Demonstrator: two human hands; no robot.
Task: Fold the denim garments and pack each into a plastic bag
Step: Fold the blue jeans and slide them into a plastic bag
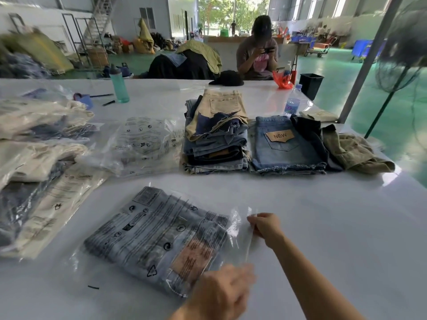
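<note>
The right hand (265, 227) pinches the far corner of the open flap of a clear printed plastic bag (240, 229), fingers pressed together on the film. The left hand (221, 294), blurred at the lower centre of the frame, lies at the near end of the same flap; whether it grips the film I cannot tell. Inside the bag lies one folded pale blue denim garment (161, 236) with a tan patch, flat on the white table (323, 227) at lower centre.

Above it, mid-frame, stands one tall stack of folded denim shorts (216, 139), topped by a beige pair. Just right of the stack lies a blue pair with a "NEW" patch (284, 146), then a crumpled olive garment (351, 151). A heap of empty clear bags (143, 144) lies left of the stack. Packed bags (39, 172) pile up at the left edge. Two bottles stand farther back: a teal one (119, 85) and a clear one (293, 102). A seated person (258, 51) is beyond the table.
</note>
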